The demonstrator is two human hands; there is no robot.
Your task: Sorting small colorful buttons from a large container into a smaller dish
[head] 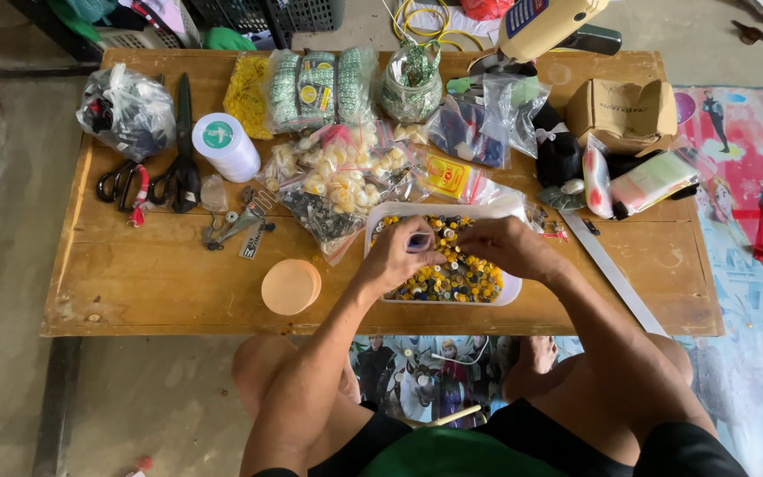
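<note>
tray (507,291): white, under both hands, filled with yellow, black and silver beads (452,278)
lid (290,286): pale orange, left of left hand (396,256)
scissors (182,150): black, far left
mat (752,177): cartoon-printed, pink and blue, beyond right hand (505,246)

Worn wooden table (161,283); white plastic tray (509,287); glossy plastic bags (337,177).

Desk (161,283) count: two scissors (183,146) (121,184), one white thread spool (225,146), one round orange lid (290,286), one white tray (509,287), one cardboard box (620,110), two hands (396,256) (507,246).
</note>
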